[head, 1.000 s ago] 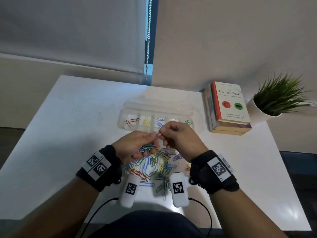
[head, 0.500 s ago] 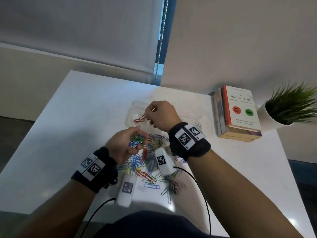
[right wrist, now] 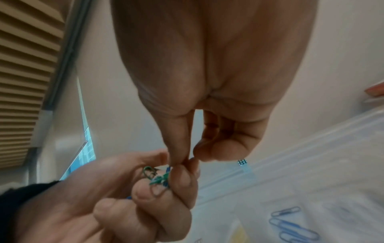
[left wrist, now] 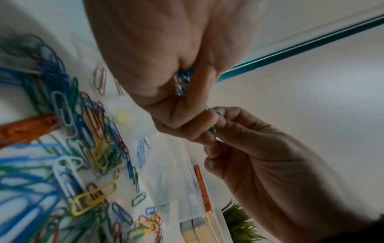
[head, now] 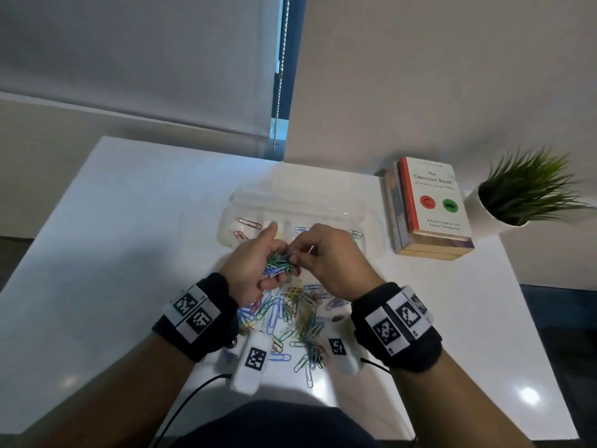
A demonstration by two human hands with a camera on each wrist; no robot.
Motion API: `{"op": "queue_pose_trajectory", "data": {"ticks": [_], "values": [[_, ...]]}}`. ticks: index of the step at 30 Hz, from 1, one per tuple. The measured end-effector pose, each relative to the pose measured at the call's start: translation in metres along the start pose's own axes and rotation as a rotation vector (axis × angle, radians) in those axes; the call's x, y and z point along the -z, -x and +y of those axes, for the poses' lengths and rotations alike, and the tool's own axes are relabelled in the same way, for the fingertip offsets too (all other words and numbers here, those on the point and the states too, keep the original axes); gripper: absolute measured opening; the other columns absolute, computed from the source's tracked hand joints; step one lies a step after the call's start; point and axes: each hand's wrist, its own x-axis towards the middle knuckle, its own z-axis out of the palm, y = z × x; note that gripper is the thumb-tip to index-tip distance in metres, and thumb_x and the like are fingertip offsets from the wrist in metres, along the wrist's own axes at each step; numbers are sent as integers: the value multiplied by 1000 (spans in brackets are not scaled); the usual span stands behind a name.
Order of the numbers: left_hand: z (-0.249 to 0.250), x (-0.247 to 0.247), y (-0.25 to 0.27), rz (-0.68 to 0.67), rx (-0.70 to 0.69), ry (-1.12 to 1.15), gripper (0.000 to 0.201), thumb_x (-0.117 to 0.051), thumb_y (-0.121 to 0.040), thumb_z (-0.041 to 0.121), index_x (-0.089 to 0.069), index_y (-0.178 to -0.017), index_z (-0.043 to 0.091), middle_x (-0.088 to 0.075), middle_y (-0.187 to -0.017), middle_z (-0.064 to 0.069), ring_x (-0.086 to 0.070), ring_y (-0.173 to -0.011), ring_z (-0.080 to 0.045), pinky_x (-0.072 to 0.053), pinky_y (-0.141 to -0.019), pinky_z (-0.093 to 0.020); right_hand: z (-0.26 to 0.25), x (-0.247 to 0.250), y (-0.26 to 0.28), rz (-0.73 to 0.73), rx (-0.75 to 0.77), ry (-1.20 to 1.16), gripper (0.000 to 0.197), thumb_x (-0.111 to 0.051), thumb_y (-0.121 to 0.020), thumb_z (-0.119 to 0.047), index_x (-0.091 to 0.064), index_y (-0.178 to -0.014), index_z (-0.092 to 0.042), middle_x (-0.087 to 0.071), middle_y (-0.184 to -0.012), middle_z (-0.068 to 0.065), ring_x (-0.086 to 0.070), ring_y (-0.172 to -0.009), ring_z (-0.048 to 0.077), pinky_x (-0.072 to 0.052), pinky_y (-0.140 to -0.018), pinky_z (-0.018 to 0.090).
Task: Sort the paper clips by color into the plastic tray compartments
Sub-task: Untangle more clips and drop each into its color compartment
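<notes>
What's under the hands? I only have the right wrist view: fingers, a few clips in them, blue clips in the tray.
Observer: A loose pile of mixed-colour clips lies on the table, on the person's side of the tray.
Operator: Any reds sorted yet?
Observer: Yes, two red clips lie in the tray's left end compartment.
Operator: Anything beside the tray?
Observer: A stack of books to its right, then a potted plant further right.
</notes>
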Motion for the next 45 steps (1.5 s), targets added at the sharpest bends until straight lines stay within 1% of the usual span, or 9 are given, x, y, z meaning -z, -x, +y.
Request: {"op": "queue_pose_trajectory", "data": {"ticks": [3,8,13,21,24,28,36,41,45], "values": [[-4,-1,1,2,18,-50,41,-39,-102,33,-58,-82,3,-60,-68,-15,-42,-48,-16,-21,-31,-17,7,-1,11,111,-56,-133,10,-67,-84,-14,-69,-75,-18,-60,-70,-6,-50,-61,4,-39,-61,20],[-7,3,-2,-3,21,-51,36,-41,-102,24,-61,-84,-1,-60,-69,-14,-43,-49,-15,-21,-32,-16,13,8,13,268,-231,-418,10,-62,-88,-11,-66,-79,-9,-60,-60,0,-55,-52,11,-48,-56,30],[-4,4,-3,32,23,-8,45,-37,-103,31,-61,-87,-3,-62,-68,-14,-42,-48,-14,-20,-34,-18,24,10,-9,328,-315,-306,14,-60,-86,-15,-64,-73,-13,-63,-62,0,-60,-58,17,-52,-61,37],[-1,5,-1,29,2,15,73,-20,-101,55,-63,-89,-3,-62,-69,-16,-42,-49,-16,-21,-34,-18,9,11,-19,247,-223,58,17,-61,-88,-21,-71,-101,-16,-70,-93,-5,-59,-79,7,-35,-66,12],[-2,2,-1,30,-18,-15,82,-15,-97,62,-63,-90,-4,-62,-67,-16,-43,-48,-17,-23,-33,-18,-6,14,-7,130,-99,3,9,-68,-84,-22,-72,-92,-20,-67,-85,-8,-56,-68,1,-40,-64,17],[-5,-2,-4,-4,-32,-3,91,-16,-94,67,-59,-102,-13,-51,-73,-20,-42,-46,-20,-24,-31,-16,-13,5,2,-128,3,99,33,-77,-75,-21,-70,-108,-23,-57,-92,0,-51,-76,11,-43,-72,27],[-8,-11,0,59,-30,-65,75,-21,-97,62,-62,-89,0,-51,-62,-10,-43,-47,-17,-25,-34,-15,-12,-4,7,-88,29,163,22,-65,-84,-9,-68,-105,-13,-51,-94,5,-50,-81,19,-38,-71,29],[-11,-19,-2,111,-57,-93,72,-25,-96,64,-64,-101,4,-57,-82,-8,-49,-56,-14,-38,-64,-32,-6,-3,8,-82,-15,163,21,-65,-86,-13,-68,-106,-16,-51,-92,3,-49,-78,17,-30,-67,24],[-9,-24,-1,88,-55,-127,76,-22,-96,64,-57,-113,-1,-55,-89,-11,-49,-56,-13,-37,-44,-19,-4,2,12,-65,-22,78,6,-64,-84,-11,-63,-85,-17,-63,-86,4,-60,-73,20,-47,-70,33]]}}
